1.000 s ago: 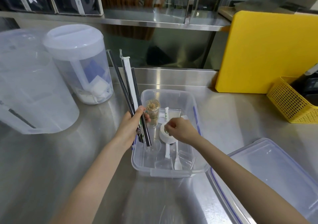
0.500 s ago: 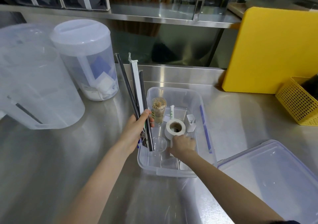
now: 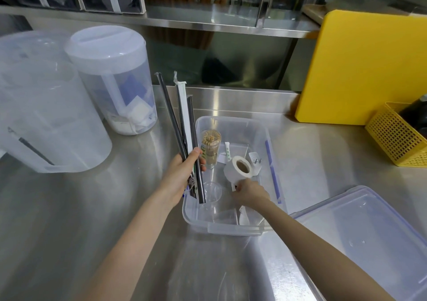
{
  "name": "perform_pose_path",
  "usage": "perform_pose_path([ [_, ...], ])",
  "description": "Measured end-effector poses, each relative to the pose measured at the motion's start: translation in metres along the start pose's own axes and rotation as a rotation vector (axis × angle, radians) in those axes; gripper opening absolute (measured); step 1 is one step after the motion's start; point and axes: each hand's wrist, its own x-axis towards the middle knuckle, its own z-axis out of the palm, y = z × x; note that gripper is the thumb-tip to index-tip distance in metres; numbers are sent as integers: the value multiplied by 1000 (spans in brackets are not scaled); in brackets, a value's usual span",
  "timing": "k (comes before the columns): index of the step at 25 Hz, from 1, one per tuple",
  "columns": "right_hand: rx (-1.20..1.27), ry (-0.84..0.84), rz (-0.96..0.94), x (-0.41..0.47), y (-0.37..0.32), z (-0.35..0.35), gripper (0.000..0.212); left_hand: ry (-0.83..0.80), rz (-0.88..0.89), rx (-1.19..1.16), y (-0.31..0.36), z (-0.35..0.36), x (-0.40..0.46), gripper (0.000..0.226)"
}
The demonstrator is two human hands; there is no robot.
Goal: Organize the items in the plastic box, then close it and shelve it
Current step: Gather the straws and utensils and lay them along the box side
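Observation:
A clear plastic box (image 3: 233, 229) stands open on the steel counter, and its lid (image 3: 369, 238) lies to the right. My left hand (image 3: 184, 175) grips a bundle of black and paper-wrapped straws (image 3: 182, 125) upright at the box's left rim. My right hand (image 3: 250, 193) is inside the box, with its fingers pinched on the handle of a white plastic spoon (image 3: 243, 217). A white tape roll (image 3: 239, 167) leans just above that hand. Also in the box are a toothpick jar (image 3: 209, 145), a small clear cup (image 3: 211, 193) and a white plug (image 3: 256, 162).
Two translucent lidded pitchers (image 3: 46, 106) (image 3: 113, 81) stand at the left. A yellow cutting board (image 3: 369, 69) leans at the back right, with a yellow mesh basket (image 3: 397, 136) beside it. A steel shelf (image 3: 208, 25) runs above the counter's back edge.
My right hand has let go of the tape roll, dropped toward the near end of the box and pinched the spoon handle. My left hand still holds the straws.

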Motion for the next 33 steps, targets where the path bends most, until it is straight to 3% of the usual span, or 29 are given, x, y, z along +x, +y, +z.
perform_pose_path([
  [8, 586, 43, -113, -33, -9, -33, 8, -73, -5, -57, 2, 12, -14, 18],
  [13, 795, 124, -275, -60, -16, -53, 9, -111, 36, 23, 2, 20, -23, 31],
  [17, 718, 148, -465, -84, -17, -53, 22, -109, 55, -31, 2, 27, -26, 21],
  [21, 378, 225, -535, -85, -16, -40, 10, -183, 75, -96, 4, 31, -29, 12],
  [24, 332, 195, -569, -86, -14, -35, 11, -191, 114, -8, 2, 30, -28, 9],
  [28, 368, 160, -546, -87, -11, -41, 16, -178, 188, 71, 0, 24, -26, 14],
  [33, 690, 139, -488, -88, -17, -72, 41, -200, 322, 235, 4, 26, -26, 14],
])
